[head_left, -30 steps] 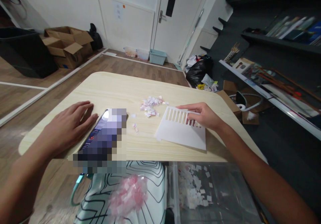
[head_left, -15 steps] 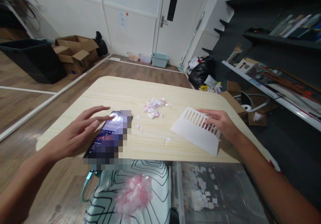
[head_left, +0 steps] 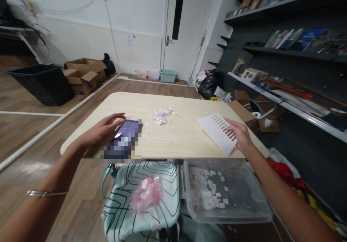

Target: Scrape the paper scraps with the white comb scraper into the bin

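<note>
One white slotted card (head_left: pixel 215 132) is held in the right hand (head_left: pixel 236 129), near the right front part of the pale wooden surface (head_left: pixel 130 104). Thumb and fingers pinch the card along its slotted edge; the row of slots faces the hand, the plain part points left and toward the wearer. Card is tilted; cannot tell whether its lower edge touches the surface. Left hand (head_left: pixel 104 128): grips nothing, fingers extended and lying close to one another, at the upper left edge of a phone (head_left: pixel 127 128); contact with the screen cannot be judged. Phone lies at the left front of the surface, its lower part masked by pixelation. A loose heap of small paper pieces (head_left: pixel 162 115) sits between the hands, farther back; a few stray bits lie between heap and phone, and a lone scrap (head_left: pixel 175 140) nearer the front edge. Below that edge, at right: a clear plastic bin (head_left: pixel 244 195) with white paper squares (head_left: pixel 210 195) gathered toward its left side. Left of the bin: a pale green, black-lined cushion (head_left: pixel 166 178) bearing a clear bag of pink contents (head_left: pixel 148 193). Left forearm wears a thin bracelet (head_left: pixel 47 193).
</note>
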Motion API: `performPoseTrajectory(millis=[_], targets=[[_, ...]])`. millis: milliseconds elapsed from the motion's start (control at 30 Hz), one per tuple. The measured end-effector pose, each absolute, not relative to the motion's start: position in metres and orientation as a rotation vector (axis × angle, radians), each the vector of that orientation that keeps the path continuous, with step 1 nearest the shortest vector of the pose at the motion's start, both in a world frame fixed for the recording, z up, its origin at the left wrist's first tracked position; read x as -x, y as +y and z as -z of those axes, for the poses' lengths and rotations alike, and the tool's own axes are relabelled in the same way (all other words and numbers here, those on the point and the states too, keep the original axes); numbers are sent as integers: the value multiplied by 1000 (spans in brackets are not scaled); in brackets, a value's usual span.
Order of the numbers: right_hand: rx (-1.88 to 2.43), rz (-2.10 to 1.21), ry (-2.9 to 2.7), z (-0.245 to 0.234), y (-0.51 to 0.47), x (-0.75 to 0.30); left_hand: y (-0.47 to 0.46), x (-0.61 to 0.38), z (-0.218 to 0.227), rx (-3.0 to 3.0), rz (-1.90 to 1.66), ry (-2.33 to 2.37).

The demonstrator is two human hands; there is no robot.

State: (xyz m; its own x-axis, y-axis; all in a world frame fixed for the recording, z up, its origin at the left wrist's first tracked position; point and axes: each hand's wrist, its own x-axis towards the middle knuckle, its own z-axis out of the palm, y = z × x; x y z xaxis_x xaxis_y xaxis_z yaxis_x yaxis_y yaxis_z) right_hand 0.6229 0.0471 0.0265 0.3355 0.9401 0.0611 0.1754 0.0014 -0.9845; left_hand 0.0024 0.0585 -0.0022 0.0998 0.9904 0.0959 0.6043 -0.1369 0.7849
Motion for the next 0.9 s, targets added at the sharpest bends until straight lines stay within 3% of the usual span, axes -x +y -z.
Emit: performPoseTrajectory(millis=[300, 900], targets=[[1467, -874, -1135, -17, 52, -622, 96, -6, -10, -1843, -767, 1417], [1528, -928, -1112, -12, 55, -625, 84, -12, 13, -1935, -875, 1520]])
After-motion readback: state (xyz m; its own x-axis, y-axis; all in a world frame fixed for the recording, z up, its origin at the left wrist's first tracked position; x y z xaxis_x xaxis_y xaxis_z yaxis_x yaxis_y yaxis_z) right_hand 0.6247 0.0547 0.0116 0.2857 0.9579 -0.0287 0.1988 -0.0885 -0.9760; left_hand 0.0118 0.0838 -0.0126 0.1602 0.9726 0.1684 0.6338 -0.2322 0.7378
